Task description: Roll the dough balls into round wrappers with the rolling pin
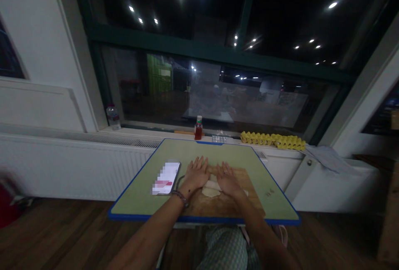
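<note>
A flat, pale piece of dough point(211, 192) lies on a wooden cutting board point(202, 209). Across it runs a pale rolling pin point(213, 184), its middle showing between my hands while its ends are hidden. My left hand point(198, 175) rests palm down over the left part of the pin, fingers stretched forward. On the right part lies my right hand point(228, 179), also flat with its fingers extended. Neither hand is wrapped round the pin. A small pale bit, perhaps dough, shows by my right wrist.
The board is on a green table point(137, 201) with a blue rim. A lit phone point(166, 178) lies left of my left hand. On the windowsill stand a red-brown bottle point(198, 130), a clear bottle point(113, 117) and yellow egg trays point(271, 139). A radiator point(77, 174) is behind.
</note>
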`<control>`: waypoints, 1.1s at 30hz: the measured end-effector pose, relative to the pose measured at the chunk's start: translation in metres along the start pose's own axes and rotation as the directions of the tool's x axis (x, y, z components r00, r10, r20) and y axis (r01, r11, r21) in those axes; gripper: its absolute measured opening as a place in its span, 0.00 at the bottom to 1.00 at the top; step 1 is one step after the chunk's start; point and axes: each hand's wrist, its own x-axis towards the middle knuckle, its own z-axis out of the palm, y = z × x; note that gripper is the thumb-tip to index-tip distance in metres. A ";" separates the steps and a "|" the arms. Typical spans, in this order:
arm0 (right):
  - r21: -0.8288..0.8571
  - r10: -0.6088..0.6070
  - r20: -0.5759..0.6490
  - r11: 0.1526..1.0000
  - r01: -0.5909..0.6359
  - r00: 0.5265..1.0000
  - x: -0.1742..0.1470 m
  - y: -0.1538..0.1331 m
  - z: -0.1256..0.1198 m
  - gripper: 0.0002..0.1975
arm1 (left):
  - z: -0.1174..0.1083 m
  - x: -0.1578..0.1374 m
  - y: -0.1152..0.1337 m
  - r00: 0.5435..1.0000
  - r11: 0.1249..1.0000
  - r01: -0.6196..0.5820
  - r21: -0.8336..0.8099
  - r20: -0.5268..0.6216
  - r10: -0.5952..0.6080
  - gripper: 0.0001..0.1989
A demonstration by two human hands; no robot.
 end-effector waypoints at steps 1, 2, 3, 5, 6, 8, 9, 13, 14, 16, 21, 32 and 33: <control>-0.005 -0.010 -0.005 1.000 0.010 1.000 -0.003 -0.001 0.000 0.27 | 0.001 -0.005 0.001 1.000 1.000 -0.020 0.009 -0.021 0.020 0.27; -0.012 -0.017 -0.014 1.000 0.017 1.000 -0.007 -0.004 -0.001 0.27 | 0.002 -0.011 0.002 0.998 0.999 -0.047 0.022 -0.045 0.047 0.27; -0.020 -0.022 -0.031 1.000 0.021 0.999 -0.012 -0.006 -0.001 0.27 | 0.003 -0.018 0.003 0.994 0.996 -0.075 0.037 -0.073 0.078 0.27; -0.030 -0.023 -0.088 0.999 0.020 0.996 -0.022 -0.012 0.000 0.26 | 0.004 -0.030 0.004 0.982 0.991 -0.116 0.068 -0.140 0.125 0.25; -0.033 -0.023 -0.122 0.999 0.019 0.992 -0.027 -0.014 0.001 0.26 | 0.006 -0.035 0.004 0.976 0.988 -0.130 0.080 -0.168 0.142 0.25; -0.041 -0.029 -0.185 0.999 0.022 0.982 -0.034 -0.018 0.005 0.26 | 0.008 -0.042 0.004 0.965 0.984 -0.151 0.095 -0.199 0.168 0.23; -0.048 -0.030 -0.216 0.999 0.020 0.976 -0.037 -0.020 0.008 0.25 | 0.010 -0.044 0.003 0.962 0.982 -0.161 0.101 -0.206 0.178 0.23; -0.082 -0.023 -0.347 0.997 -0.006 0.937 -0.047 -0.026 0.019 0.25 | 0.015 -0.053 0.000 0.943 0.973 -0.190 0.132 -0.250 0.218 0.22; -0.083 -0.022 -0.364 0.997 -0.008 0.931 -0.050 -0.027 0.021 0.25 | 0.016 -0.056 0.000 0.935 0.969 -0.203 0.140 -0.266 0.234 0.22; -0.073 -0.019 -0.361 0.997 -0.008 0.932 -0.055 -0.029 0.024 0.25 | 0.018 -0.062 -0.001 0.917 0.961 -0.233 0.151 -0.296 0.269 0.22; -0.035 -0.024 -0.300 0.999 0.014 0.954 -0.064 -0.030 0.025 0.26 | 0.021 -0.074 -0.003 0.910 0.957 -0.253 0.143 -0.299 0.286 0.23; -0.007 0.038 -0.030 0.999 -0.038 0.999 0.002 -0.004 0.004 0.27 | 0.005 -0.009 -0.002 0.987 0.989 -0.112 0.094 -0.106 0.122 0.25; 0.000 0.052 -0.023 0.999 -0.052 0.998 0.006 -0.002 0.003 0.27 | 0.004 -0.005 -0.002 0.991 0.991 -0.096 0.089 -0.088 0.104 0.25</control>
